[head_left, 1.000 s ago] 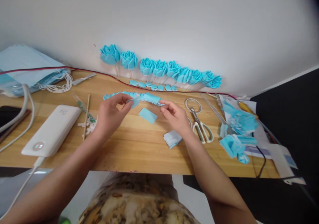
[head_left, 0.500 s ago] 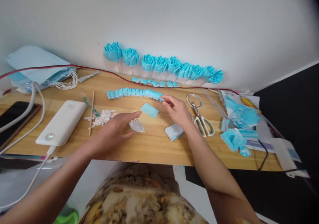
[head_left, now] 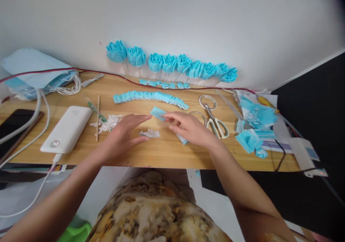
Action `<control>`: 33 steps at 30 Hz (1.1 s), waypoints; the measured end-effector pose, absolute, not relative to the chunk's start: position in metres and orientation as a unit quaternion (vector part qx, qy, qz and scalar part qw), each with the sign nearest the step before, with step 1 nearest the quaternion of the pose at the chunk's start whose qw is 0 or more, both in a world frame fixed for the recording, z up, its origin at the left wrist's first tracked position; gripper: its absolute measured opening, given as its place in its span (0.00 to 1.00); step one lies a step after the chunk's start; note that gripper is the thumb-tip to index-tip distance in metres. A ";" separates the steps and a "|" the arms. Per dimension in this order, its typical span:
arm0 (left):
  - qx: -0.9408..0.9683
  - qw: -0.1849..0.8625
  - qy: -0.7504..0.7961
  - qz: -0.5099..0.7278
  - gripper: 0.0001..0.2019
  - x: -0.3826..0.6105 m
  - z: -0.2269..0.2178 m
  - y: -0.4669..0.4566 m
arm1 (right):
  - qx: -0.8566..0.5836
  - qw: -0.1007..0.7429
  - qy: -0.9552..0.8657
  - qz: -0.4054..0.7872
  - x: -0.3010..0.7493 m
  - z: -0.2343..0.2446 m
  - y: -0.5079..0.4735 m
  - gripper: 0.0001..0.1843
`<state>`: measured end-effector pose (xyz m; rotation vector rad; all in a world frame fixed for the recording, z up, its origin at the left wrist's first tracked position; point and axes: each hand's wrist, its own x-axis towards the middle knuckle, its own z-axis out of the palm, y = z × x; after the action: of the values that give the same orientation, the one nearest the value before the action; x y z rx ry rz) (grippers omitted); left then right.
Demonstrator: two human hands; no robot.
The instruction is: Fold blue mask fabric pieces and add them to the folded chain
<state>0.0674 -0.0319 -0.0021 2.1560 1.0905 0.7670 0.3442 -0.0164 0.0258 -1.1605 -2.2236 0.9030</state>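
Note:
My left hand (head_left: 125, 132) is open above the table, thumb and fingers apart, with a small white crumpled scrap (head_left: 151, 133) by its thumb tip. My right hand (head_left: 188, 125) reaches over a flat light blue rectangle (head_left: 156, 112), its fingertips at the right end; finger and thumb are apart, and contact is unclear. Partly hidden under the right hand lies a folded pale blue stack (head_left: 182, 139). Beyond both hands runs a curved row of overlapping folded blue pieces (head_left: 148, 96).
Blue fabric-like flowers (head_left: 169, 63) on sticks lean on the wall. Scissors (head_left: 215, 123) and a tape roll (head_left: 207, 102) lie right, beside blue scraps (head_left: 250, 141). At left are a power bank (head_left: 67, 129), a phone (head_left: 18, 130), a wooden stick (head_left: 98, 118) and white paper bits (head_left: 110, 122).
My right hand has come away from the right end of the folded row, back toward me to the blue rectangle. The left hand stays open near the white scrap. The view has shifted slightly.

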 end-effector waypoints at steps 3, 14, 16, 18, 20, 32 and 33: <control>0.711 0.466 0.400 0.342 0.22 0.075 0.007 -0.031 | -0.363 0.241 -0.801 0.410 0.335 0.022 -0.023 0.28; 0.448 0.660 0.425 0.427 0.15 0.083 0.000 -0.030 | -0.392 0.347 -0.563 0.639 0.286 0.003 -0.029 0.13; 0.389 0.700 0.413 0.434 0.16 0.076 -0.003 -0.027 | -0.418 0.347 -0.553 0.631 0.282 0.000 -0.026 0.13; 0.361 0.702 0.415 0.453 0.16 0.068 -0.004 -0.025 | -0.446 0.341 -0.561 0.609 0.277 -0.004 -0.020 0.12; 0.396 0.621 0.457 0.498 0.16 0.061 -0.004 -0.023 | -0.482 0.324 -0.603 0.548 0.270 -0.010 -0.012 0.07; 0.810 0.183 0.510 0.222 0.17 0.061 -0.023 -0.031 | -0.538 0.189 -0.790 0.225 0.271 0.011 0.002 0.21; 0.815 0.175 0.507 0.219 0.18 0.061 -0.025 -0.030 | -0.535 0.211 -0.788 0.222 0.285 0.019 0.000 0.21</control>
<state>0.0615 -0.0303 -0.0249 2.3091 1.4383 0.6221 0.2846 0.0002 0.0189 -1.4858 -2.1885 0.6181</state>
